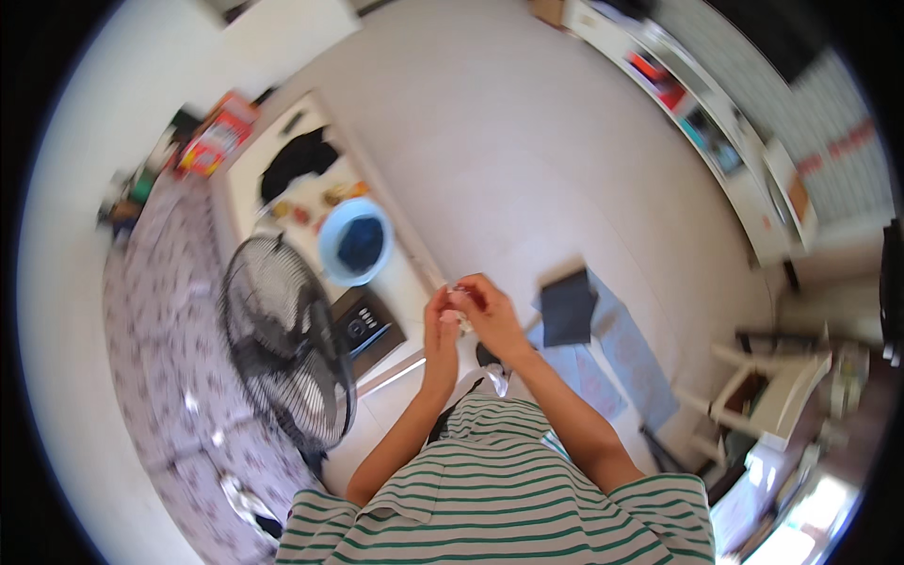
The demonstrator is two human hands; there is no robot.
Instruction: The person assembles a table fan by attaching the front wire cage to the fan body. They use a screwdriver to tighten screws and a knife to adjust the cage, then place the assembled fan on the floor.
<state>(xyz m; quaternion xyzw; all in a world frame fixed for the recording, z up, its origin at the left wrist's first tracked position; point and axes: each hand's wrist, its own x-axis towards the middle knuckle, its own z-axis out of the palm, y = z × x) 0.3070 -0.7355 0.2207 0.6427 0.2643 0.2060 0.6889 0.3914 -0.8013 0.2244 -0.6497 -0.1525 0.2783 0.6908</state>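
In front of my body, my left hand (440, 328) and my right hand (490, 309) meet with bent fingers at the long low table's near corner. Between the fingertips there may be something small and pale, but blur hides its kind. Nearest on the table (407, 247) is a light blue basin (329, 247) with dark blue cloth (361, 245) inside. Below the basin lies a dark panel (388, 350) with a round control. To the right, a dark flat square (567, 311) rests on light blue sheets (629, 353) on the floor.
A black standing fan (282, 330) is close on the left, before a patterned sofa (155, 311). Black cloth (299, 165) and small orange and yellow items (334, 194) lie on the table. A white cabinet (744, 193) and a pale wooden chair (772, 400) stand right.
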